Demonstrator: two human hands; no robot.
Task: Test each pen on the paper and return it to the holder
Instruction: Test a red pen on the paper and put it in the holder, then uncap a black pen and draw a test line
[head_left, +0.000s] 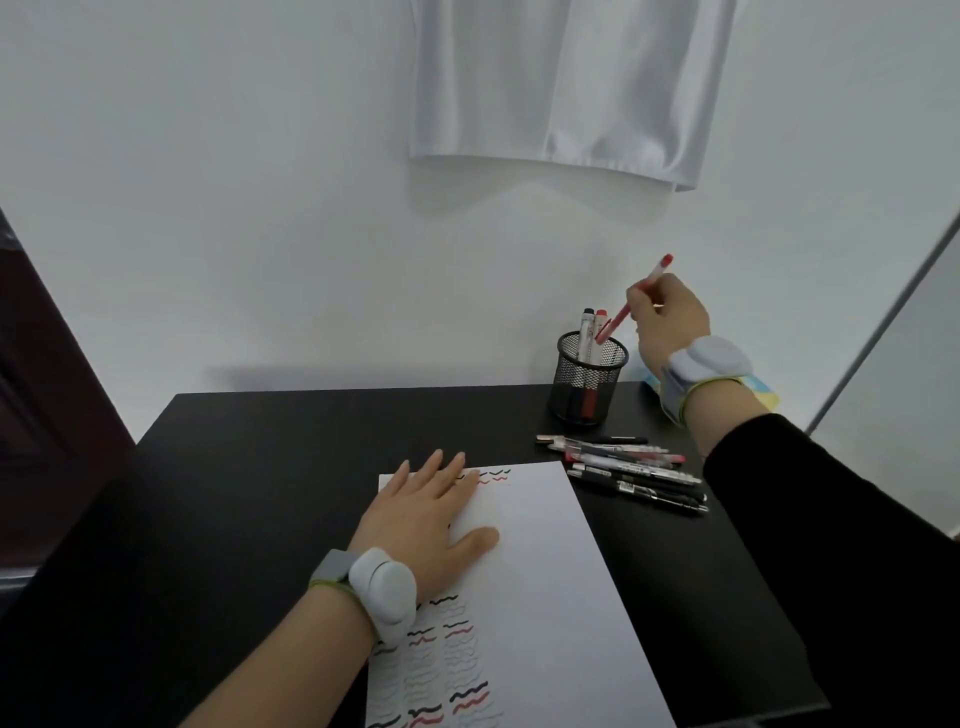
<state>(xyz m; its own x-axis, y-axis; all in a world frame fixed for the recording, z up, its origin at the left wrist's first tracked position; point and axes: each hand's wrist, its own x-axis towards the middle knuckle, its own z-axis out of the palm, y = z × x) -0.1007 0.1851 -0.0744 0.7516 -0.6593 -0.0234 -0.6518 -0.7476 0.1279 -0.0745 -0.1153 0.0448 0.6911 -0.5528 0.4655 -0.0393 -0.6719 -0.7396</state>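
My right hand (667, 317) grips a red pen (619, 316) tilted over the black mesh holder (589, 385), its lower end at the holder's rim. Two pens, one black-capped and one red-capped, stand inside the holder. Flat on the white paper (545, 582) lies my left hand (428, 512), fingers spread, covering part of the wavy red and black test marks. Several more pens (628, 470) lie in a pile on the table right of the paper.
The black table (249, 493) ends at a white wall behind the holder. A yellow and blue object (763, 392) sits behind my right wrist. White cloth (566, 88) hangs on the wall above. Dark furniture (47, 374) stands at left.
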